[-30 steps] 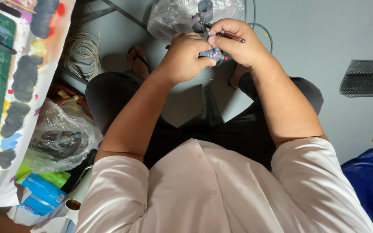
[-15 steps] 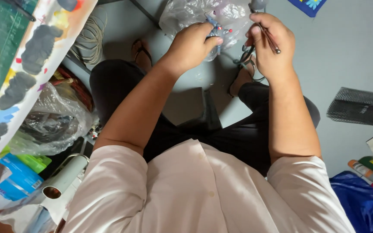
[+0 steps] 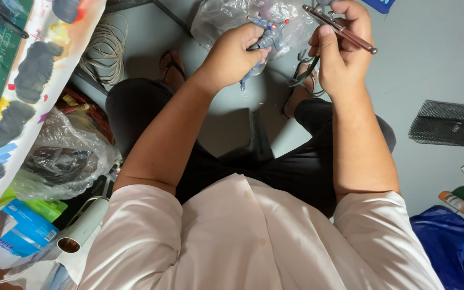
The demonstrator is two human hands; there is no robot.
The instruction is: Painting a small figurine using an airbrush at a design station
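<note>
Our left hand (image 3: 232,56) is closed around a small grey figure (image 3: 267,40), held up over our lap. Our right hand (image 3: 342,51) grips a thin airbrush (image 3: 339,29) just beside it. The airbrush slants across, its front end toward the figure.

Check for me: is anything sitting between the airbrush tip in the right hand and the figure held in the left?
Nothing visible does. The left hand holds the small grey-blue figure and the right hand holds the airbrush just beside it, with only open air between them. The clear plastic bag lies behind, on the floor.
</note>
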